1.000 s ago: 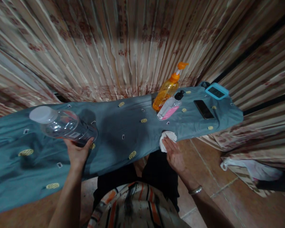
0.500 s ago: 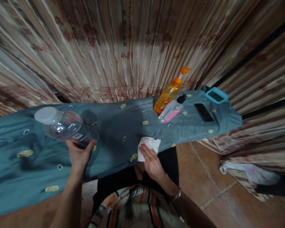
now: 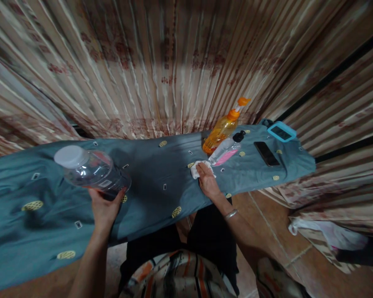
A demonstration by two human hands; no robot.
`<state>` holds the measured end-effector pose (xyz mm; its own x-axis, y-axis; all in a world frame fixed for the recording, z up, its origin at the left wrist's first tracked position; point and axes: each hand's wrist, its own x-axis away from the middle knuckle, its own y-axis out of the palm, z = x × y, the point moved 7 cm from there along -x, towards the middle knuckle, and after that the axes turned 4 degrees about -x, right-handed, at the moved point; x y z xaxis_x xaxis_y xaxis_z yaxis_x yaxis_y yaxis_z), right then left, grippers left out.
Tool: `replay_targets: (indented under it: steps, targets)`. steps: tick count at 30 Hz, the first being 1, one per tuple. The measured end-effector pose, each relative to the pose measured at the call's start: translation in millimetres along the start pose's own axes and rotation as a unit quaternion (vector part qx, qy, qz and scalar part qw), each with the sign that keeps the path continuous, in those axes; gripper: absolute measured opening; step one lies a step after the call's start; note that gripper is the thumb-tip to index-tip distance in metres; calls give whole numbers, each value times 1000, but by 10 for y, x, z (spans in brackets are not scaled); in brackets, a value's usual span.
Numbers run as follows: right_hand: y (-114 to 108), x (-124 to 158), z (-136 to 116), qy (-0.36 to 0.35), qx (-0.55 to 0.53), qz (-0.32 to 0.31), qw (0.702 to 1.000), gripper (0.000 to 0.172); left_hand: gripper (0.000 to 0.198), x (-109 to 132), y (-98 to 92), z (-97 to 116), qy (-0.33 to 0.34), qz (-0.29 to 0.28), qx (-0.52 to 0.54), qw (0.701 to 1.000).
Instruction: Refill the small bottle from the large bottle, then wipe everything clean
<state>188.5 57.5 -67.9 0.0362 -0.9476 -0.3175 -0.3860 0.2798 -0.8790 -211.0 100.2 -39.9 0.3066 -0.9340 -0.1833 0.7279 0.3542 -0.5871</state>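
My left hand [image 3: 105,207] is wrapped round the lower part of a large clear plastic bottle [image 3: 91,169] with a white cap. The bottle stands on the teal patterned cloth [image 3: 149,165] over a long narrow surface. Under the fingers of my right hand [image 3: 210,185] is a crumpled white tissue [image 3: 196,172], pressed against the cloth and partly hidden by the hand. Just beyond it stands a clear pump bottle [image 3: 225,151] with a black pump and pink label. Behind that one is an orange pump bottle [image 3: 220,134].
To the right, a black phone [image 3: 266,153] lies near a blue-framed device [image 3: 281,131] with a dark screen. Pleated patterned curtains [image 3: 149,74] hang along the back and right. White fabric [image 3: 326,231] lies low at the right, by the tiled floor [image 3: 264,223].
My right hand has moved the tissue from the near edge forward and slightly right, close to the clear pump bottle. My left hand keeps its hold on the large bottle.
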Motion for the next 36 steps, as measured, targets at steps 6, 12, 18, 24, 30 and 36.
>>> replay_targets:
  steps: [6,12,18,24,30,36]
  targets:
    - [126,-569,147,38,6,-3,999,51,85,10,-51,39,-30,15,-1,999]
    - [289,-974,-11,93,5,-14,996,51,79,15,-55,11,-53,10,-16,998]
    - [526,-1102,-683,49,-25,-67,996,47,73,10,-46,11,-42,14,2,999]
    - [692,-1121,-1329,-16,-49,-121,991,46,72,28,-47,57,-27,10,-1,1000]
    - [790,-1035,-1822,-88,-65,-156,982,45,73,31,-54,55,-45,6,-20,999]
    - [733,-731,-2090,-152,-72,-170,971,45,72,37,-56,62,-55,2,-24,998]
